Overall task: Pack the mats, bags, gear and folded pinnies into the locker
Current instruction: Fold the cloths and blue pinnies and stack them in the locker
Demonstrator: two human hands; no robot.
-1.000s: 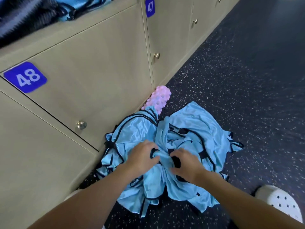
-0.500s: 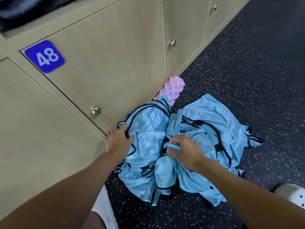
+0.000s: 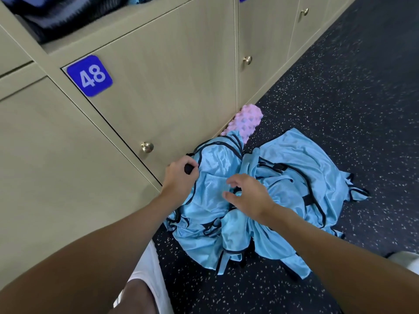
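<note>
A: What has shifted in the last half second?

B: The right hand [image 3: 251, 196] has let go of the bunch of cloth it was clutching. The left hand [image 3: 179, 181], which lay flat at the heap's edge, has closed on a bit of black trim [image 3: 189, 168].

A: Where are the pinnies now?

B: The pinnies [image 3: 294, 168] lie in a loose, unfolded heap on the floor [image 3: 351, 87], against the foot of door 48 [image 3: 163, 82]. A pink foam roller [image 3: 247, 121] lies behind them along the locker base, with its near end under the cloth.

A: How will they handle?

B: Light, limp and slick, I'd judge: thin shiny fabric that slides over itself and keeps no shape. Several look tangled by their bindings, so lifting one may drag others along. The bound edges at a neck or arm opening seem the surest hold, since the smooth panels would slip.

A: And the hands?

B: The left arm reaches forward and down, fingers curled round the trim at the heap's left edge, beside the door. The right arm comes in from the right. Its hand is released, fingers spread and loosely bent over the middle of the heap. I cannot tell whether the fingertips touch cloth.

A: Anything packed?

B: The open compartment [image 3: 56, 21] above holds dark gear.
</note>
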